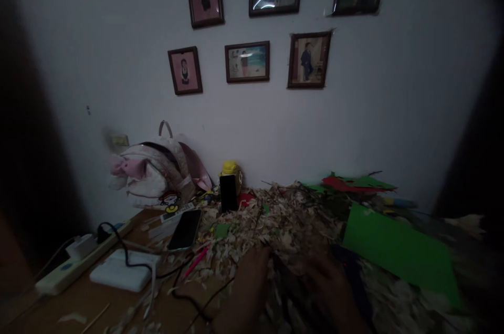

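Observation:
In the dim lower middle of the head view, my left hand rests low over the heap of pale shreds, its fingers curled together beside a dark, narrow thing. What that hand grips is too dark to make out. My right hand is to its right, over the same shreds, smeared by motion so its fingers do not show clearly. The dark thing lies between both hands, its kind unclear. A dark blue item is beside my right hand. A pink pen lies left of my left hand.
A green sheet covers shreds at right. Farther left are a flat phone, a white power bank, a power strip and cables. An upright phone and a pink bag stand near the wall, under framed photographs.

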The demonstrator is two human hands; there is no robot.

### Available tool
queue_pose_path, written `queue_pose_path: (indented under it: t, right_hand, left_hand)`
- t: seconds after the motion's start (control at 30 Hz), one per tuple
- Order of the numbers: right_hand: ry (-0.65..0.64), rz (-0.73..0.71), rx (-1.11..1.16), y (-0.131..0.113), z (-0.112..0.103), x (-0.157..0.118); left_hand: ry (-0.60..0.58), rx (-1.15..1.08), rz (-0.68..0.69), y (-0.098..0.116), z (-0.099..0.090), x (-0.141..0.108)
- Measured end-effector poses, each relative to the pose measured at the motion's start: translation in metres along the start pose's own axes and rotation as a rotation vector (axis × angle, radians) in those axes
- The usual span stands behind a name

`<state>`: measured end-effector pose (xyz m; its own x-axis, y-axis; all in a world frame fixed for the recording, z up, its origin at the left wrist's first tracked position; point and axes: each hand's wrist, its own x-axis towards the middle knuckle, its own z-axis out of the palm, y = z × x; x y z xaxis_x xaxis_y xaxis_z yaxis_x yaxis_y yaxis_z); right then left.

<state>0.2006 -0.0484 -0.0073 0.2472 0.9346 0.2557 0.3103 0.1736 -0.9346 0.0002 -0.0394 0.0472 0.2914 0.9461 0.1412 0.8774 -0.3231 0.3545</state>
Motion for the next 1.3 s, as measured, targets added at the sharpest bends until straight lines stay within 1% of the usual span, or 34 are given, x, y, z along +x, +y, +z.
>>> queue_pose_path:
  t: [0.13,0.27,0.33,0.43,0.53,0.63,0.73,0.8,0.9,0.97,1.17,1.3]
  right_hand:
    - [-0.074,0.036,-0.038,-0.004,-0.003,0.001]
    - [-0.142,0.090,-0.055,-0.014,-0.001,0.000]
    - [-0.148,0.089,-0.055,-0.019,0.000,-0.002]
    - [-0.153,0.130,-0.055,-0.020,0.000,-0.002]
    - [-0.125,0.130,-0.107,-0.015,-0.001,0.000]
    - [-0.081,0.055,-0.162,-0.009,-0.002,0.003]
    - [-0.033,-0.014,-0.150,-0.006,-0.003,0.005]
    - [-0.010,0.005,-0.140,-0.007,-0.002,0.004]
    - [0.004,0.101,-0.102,-0.009,0.000,0.003]
    - [0.012,0.134,-0.076,-0.009,0.001,0.003]
    - [0.012,0.073,-0.105,-0.003,0.000,0.006]
    - [0.047,0.015,-0.119,-0.005,0.001,0.005]
  left_hand:
    - [-0.012,0.040,0.034,0.001,-0.003,-0.001]
    - [-0.004,0.061,0.067,0.001,-0.006,-0.003]
    - [0.005,0.072,0.082,0.000,-0.007,-0.005]
    - [0.009,0.075,0.104,-0.002,-0.004,-0.004]
    - [-0.011,0.081,0.093,-0.003,0.002,-0.001]
    - [-0.009,0.087,0.079,-0.002,0.007,0.000]
    - [-0.002,0.100,0.094,0.000,0.011,-0.001]
    - [-0.001,0.130,0.107,0.001,0.013,-0.001]
    - [0.029,0.163,0.132,0.000,0.017,-0.002]
    - [0.055,0.171,0.161,-0.002,0.020,-0.003]
    - [0.096,0.145,0.220,-0.005,0.022,-0.006]
    - [0.067,0.142,0.244,-0.005,0.024,-0.005]
